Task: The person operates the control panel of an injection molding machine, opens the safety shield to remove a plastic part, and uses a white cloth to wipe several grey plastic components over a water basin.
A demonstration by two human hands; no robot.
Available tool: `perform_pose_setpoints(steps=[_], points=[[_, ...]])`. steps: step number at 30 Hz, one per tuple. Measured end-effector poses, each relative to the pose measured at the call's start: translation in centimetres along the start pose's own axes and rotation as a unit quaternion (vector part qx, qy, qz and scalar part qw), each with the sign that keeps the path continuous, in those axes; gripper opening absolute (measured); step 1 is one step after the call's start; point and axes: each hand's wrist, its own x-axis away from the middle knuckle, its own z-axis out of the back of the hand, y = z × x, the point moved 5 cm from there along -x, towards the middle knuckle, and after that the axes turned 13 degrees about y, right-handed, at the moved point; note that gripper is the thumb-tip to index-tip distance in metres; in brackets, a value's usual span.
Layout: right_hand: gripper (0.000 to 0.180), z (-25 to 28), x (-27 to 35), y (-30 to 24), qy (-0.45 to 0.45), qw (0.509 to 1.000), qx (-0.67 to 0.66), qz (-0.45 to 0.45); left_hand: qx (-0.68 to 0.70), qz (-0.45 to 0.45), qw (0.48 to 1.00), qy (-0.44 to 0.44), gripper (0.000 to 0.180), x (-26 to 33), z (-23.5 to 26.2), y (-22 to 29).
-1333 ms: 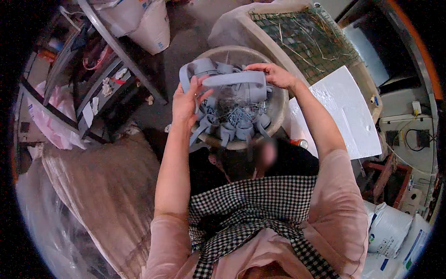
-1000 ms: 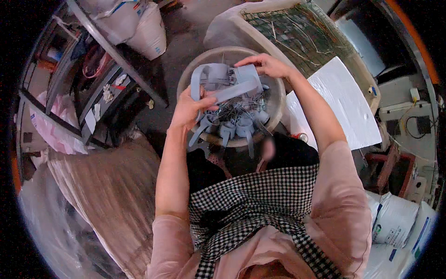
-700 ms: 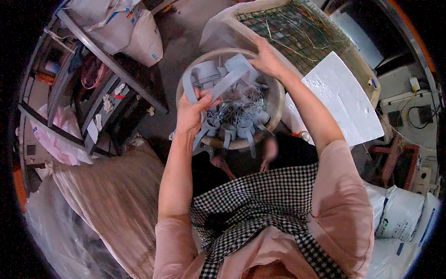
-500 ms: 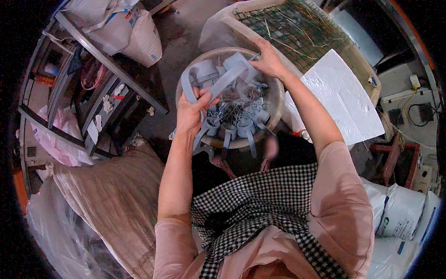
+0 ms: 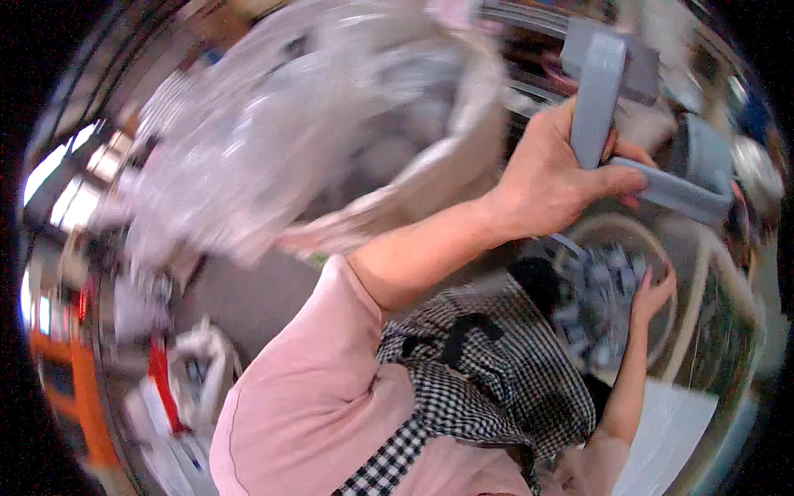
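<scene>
My left hand (image 5: 550, 169) is raised and closed around grey plastic parts (image 5: 597, 103), curved bands with blocky or cup-like ends, which stick out past my fingers. It is beside a large pale woven sack (image 5: 490, 99) with a clear plastic liner (image 5: 273, 124); blurred greyish contents show in its mouth. Lower right, my right hand (image 5: 656, 293) is at the side of a round tub (image 5: 657, 240), fingers apart, by a heap of small grey plastic pieces (image 5: 602, 302) in it. Whether it touches them I cannot tell.
A white foam sheet (image 5: 666, 434) lies below the tub, and a netted trough (image 5: 724, 355) is at the right. At left are an orange frame (image 5: 74, 397), a red strip (image 5: 163, 384) and an open white bag (image 5: 207, 364). Much of the surroundings is motion-blurred.
My view has swung left, bringing the large sack into sight. My left hand has carried the grey parts away from above the tub; my right hand has let go of them and is lower by the tub.
</scene>
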Motion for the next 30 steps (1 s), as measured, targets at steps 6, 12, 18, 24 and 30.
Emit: perform_pose_setpoints(steps=[6, 12, 18, 24, 30], points=[[0.050, -9.0, 5.2, 5.0, -0.265, 0.946, 0.035, 0.182, -0.086, -0.274, 0.923, 0.257, 0.022, 10.0, 11.6, 19.0], [0.055, -11.4, 1.2, 13.9, -0.345, 0.906, 0.185, 0.161, -0.230, -0.368, 0.691, 0.578, 0.015, 27.4, 25.1, 28.4], [0.058, -10.0, -0.6, 14.8, -0.358, 0.873, 0.265, 0.198, -0.295, -0.379, 0.470, 0.740, 0.029, 49.5, 41.3, 41.1], [0.067, -11.0, 6.8, 15.7, -0.460, 0.839, 0.279, 0.078, -0.519, -0.074, -0.045, 0.850, 0.079, 65.9, 45.1, 56.1], [0.056, -5.5, 1.0, 17.9, -0.280, 0.859, 0.331, 0.273, -0.552, -0.184, 0.440, 0.684, 0.056, 41.1, 49.8, 40.2]])
